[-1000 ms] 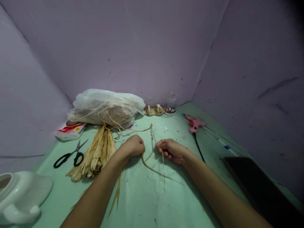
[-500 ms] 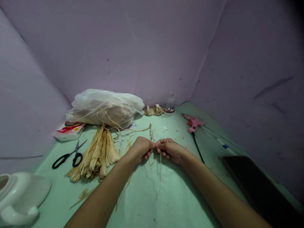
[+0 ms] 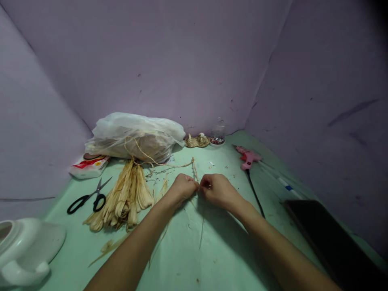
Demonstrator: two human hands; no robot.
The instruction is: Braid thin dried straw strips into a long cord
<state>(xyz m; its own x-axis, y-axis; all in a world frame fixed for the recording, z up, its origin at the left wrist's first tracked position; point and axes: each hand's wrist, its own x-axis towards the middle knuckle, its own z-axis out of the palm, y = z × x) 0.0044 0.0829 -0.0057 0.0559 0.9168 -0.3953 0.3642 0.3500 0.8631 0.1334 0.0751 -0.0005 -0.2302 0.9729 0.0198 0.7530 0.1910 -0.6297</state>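
Observation:
A thin braided cord (image 3: 194,167) of dried husk fibre runs from a small peg-like point on the table toward me. My left hand (image 3: 182,188) is closed in a pinch on the cord's near end. Close beside it, my right hand (image 3: 218,190) is closed, thumb and finger pinching the cord's loose strands. One thin strand (image 3: 202,232) hangs below the right hand. From the same far point the cord continues left to a bundle of dried husks (image 3: 127,198) and loops over a plastic bag. The fingertips partly hide the grip.
Black-handled scissors (image 3: 87,198) lie left of the husks. Behind are a white plastic bag (image 3: 136,135), a red-and-white packet (image 3: 89,166), a small woven piece (image 3: 197,140) and a clear container (image 3: 217,139). On the right are a pink glue gun (image 3: 248,157) and a dark phone-like slab (image 3: 327,238). A white ceramic object (image 3: 30,250) sits front left.
My right hand has turned over, its back now more upward, and lifted slightly. The hanging strand has shifted a little left. My left hand stays nearly in place.

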